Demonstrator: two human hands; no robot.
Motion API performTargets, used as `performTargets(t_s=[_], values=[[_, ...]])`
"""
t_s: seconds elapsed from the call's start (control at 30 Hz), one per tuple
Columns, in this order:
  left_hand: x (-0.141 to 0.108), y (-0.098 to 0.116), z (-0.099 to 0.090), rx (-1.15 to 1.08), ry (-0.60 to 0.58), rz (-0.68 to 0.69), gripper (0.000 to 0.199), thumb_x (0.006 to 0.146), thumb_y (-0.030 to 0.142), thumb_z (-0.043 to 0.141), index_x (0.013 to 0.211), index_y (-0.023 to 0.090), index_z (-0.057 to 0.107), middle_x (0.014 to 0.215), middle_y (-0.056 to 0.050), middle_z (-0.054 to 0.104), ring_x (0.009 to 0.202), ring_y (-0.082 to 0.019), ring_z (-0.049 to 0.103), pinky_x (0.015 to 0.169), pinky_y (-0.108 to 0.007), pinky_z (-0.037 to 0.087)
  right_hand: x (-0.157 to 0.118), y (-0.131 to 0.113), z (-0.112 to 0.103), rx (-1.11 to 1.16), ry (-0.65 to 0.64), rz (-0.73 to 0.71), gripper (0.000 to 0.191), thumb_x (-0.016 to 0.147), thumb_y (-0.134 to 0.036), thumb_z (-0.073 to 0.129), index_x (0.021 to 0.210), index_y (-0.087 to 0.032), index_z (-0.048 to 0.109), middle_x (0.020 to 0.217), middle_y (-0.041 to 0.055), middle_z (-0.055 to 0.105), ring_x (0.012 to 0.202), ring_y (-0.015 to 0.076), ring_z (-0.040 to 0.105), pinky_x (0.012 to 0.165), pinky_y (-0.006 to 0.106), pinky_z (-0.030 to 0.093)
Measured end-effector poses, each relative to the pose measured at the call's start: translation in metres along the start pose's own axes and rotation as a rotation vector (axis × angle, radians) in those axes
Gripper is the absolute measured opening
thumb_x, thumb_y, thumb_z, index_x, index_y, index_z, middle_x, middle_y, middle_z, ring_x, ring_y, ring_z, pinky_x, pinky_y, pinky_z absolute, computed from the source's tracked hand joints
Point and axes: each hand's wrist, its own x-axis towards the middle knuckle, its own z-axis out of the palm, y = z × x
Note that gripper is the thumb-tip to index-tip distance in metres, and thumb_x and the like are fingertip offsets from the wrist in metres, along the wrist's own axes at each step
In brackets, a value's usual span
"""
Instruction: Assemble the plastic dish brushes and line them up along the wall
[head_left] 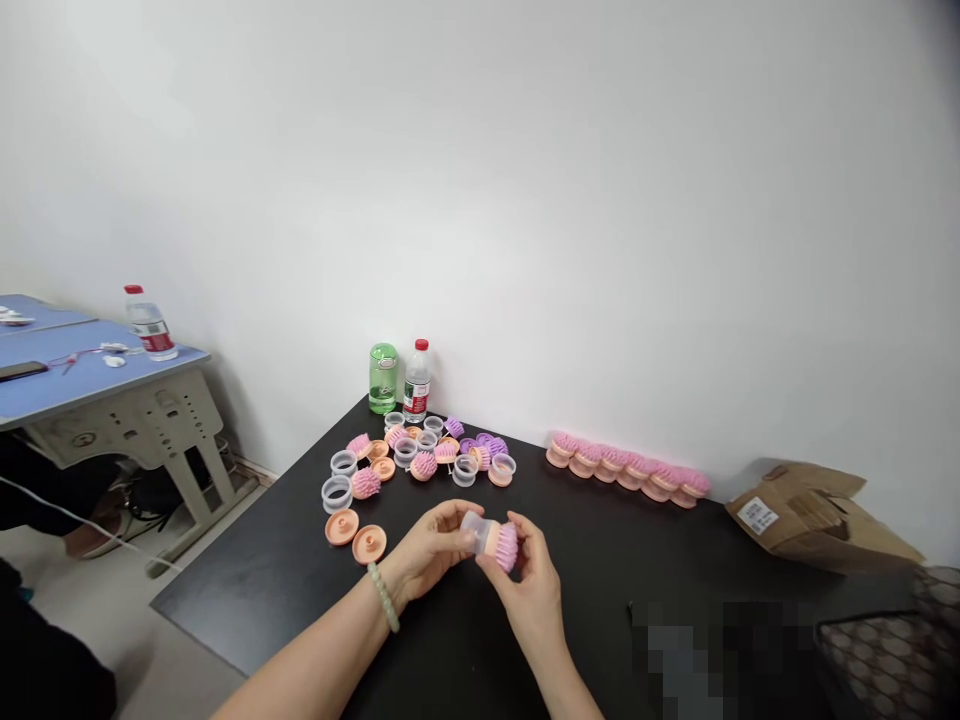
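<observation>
Brush with pink bristles (502,547), with a peach base and a clear plastic cup (474,531) at one end, held up above the black tabletop (262,600), between both hands. Left hand (431,548) curled and pinching the clear cup end from the side; pale green bead bracelet (384,597) around that wrist. Right hand (529,590) pinching the brush near the bristles, fingertips (517,527) on top and thumb below.

Just beyond the hands, two peach discs (369,544) flat on the tabletop, beside clear plastic rings (336,493). Farther back, a loose cluster of pink brush heads (365,484), purple brush heads (454,427), more rings and peach parts. Behind that cluster, against the wall (480,200), a green bottle (383,378) and a water bottle with a red cap (417,382). To the right, a row of assembled pink brushes (626,470) along the wall, then a flattened cardboard parcel (814,517) near the tabletop's far corner. Off to the left, a blue desk (97,385) carrying a phone (21,370) and another water bottle (150,322).
</observation>
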Motion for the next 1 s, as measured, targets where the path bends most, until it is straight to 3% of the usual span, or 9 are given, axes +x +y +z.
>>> performTargets(t_s=[0.1, 0.2, 0.33, 0.43, 0.57, 0.67, 0.8, 0.9, 1.0], values=[[-0.003, 0.006, 0.003, 0.023, -0.067, 0.098, 0.062, 0.052, 0.010, 0.092, 0.109, 0.020, 0.071, 0.116, -0.009, 0.066, 0.106, -0.022, 0.059, 0.091, -0.030, 0.043, 0.001, 0.001, -0.001, 0.039, 0.003, 0.037, 0.060, 0.067, -0.041, 0.078, 0.120, -0.022, 0.057, 0.114, 0.0095, 0.067, 0.100, 0.0282, 0.069, 0.088, 0.042, 0.057], [-0.004, 0.006, 0.003, -0.016, -0.040, 0.090, 0.069, 0.058, 0.022, 0.092, 0.122, 0.028, 0.064, 0.132, -0.009, 0.057, 0.120, -0.027, 0.053, 0.097, -0.038, 0.041, 0.002, 0.004, 0.000, 0.052, 0.011, 0.030, 0.061, 0.068, -0.040, 0.079, 0.122, -0.022, 0.056, 0.116, 0.0102, 0.066, 0.103, 0.0280, 0.068, 0.090, 0.042, 0.056], [-0.003, -0.003, 0.000, 0.050, 0.089, -0.064, 0.041, 0.077, 0.054, 0.075, 0.100, 0.021, 0.067, 0.101, -0.006, 0.062, 0.093, -0.020, 0.059, 0.083, -0.035, 0.045, 0.001, 0.007, 0.001, 0.033, 0.021, 0.001, 0.062, 0.067, -0.038, 0.079, 0.122, -0.022, 0.056, 0.119, 0.0103, 0.065, 0.109, 0.0288, 0.065, 0.094, 0.043, 0.054], [-0.001, -0.003, 0.001, 0.073, 0.076, -0.063, 0.039, 0.069, 0.046, 0.084, 0.092, 0.019, 0.067, 0.092, -0.004, 0.062, 0.086, -0.017, 0.059, 0.079, -0.030, 0.043, 0.002, 0.007, 0.001, 0.037, 0.014, 0.009, 0.063, 0.068, -0.040, 0.079, 0.124, -0.022, 0.055, 0.120, 0.0108, 0.064, 0.110, 0.0290, 0.065, 0.094, 0.043, 0.054], [-0.003, 0.007, 0.004, 0.105, -0.020, 0.094, 0.061, 0.051, 0.021, 0.095, 0.106, 0.020, 0.070, 0.116, -0.009, 0.063, 0.108, -0.023, 0.056, 0.091, -0.031, 0.041, 0.004, 0.005, -0.001, 0.060, 0.037, 0.036, 0.061, 0.071, -0.044, 0.077, 0.123, -0.021, 0.055, 0.120, 0.0116, 0.065, 0.106, 0.0286, 0.067, 0.091, 0.041, 0.056], [-0.002, 0.005, 0.000, 0.055, 0.031, 0.059, 0.053, 0.064, 0.037, 0.088, 0.111, 0.022, 0.067, 0.121, -0.009, 0.061, 0.110, -0.024, 0.056, 0.090, -0.035, 0.043, 0.004, 0.007, -0.001, 0.065, 0.044, 0.019, 0.063, 0.070, -0.044, 0.078, 0.124, -0.021, 0.055, 0.121, 0.0120, 0.065, 0.107, 0.0287, 0.066, 0.091, 0.040, 0.055], [0.002, -0.005, -0.004, 0.051, 0.146, -0.134, 0.041, 0.077, 0.056, 0.073, 0.089, 0.017, 0.065, 0.088, -0.005, 0.064, 0.078, -0.016, 0.060, 0.073, -0.030, 0.043, 0.002, 0.010, 0.001, 0.044, 0.028, -0.023, 0.064, 0.069, -0.041, 0.079, 0.125, -0.021, 0.055, 0.123, 0.0118, 0.063, 0.112, 0.0290, 0.063, 0.096, 0.042, 0.053], [0.002, -0.003, -0.002, 0.037, 0.109, -0.100, 0.039, 0.066, 0.044, 0.086, 0.086, 0.016, 0.066, 0.083, -0.002, 0.062, 0.074, -0.014, 0.058, 0.073, -0.028, 0.042, 0.002, 0.010, 0.000, 0.039, 0.032, -0.035, 0.063, 0.071, -0.043, 0.078, 0.125, -0.022, 0.055, 0.121, 0.0123, 0.064, 0.112, 0.0293, 0.063, 0.094, 0.042, 0.054], [-0.002, 0.005, 0.002, 0.076, 0.030, 0.032, 0.052, 0.051, 0.023, 0.095, 0.096, 0.016, 0.070, 0.099, -0.007, 0.066, 0.090, -0.019, 0.060, 0.079, -0.029, 0.042, 0.004, 0.010, -0.001, 0.052, 0.031, -0.015, 0.062, 0.072, -0.045, 0.077, 0.125, -0.021, 0.054, 0.117, 0.0123, 0.065, 0.108, 0.0290, 0.065, 0.092, 0.042, 0.055]])
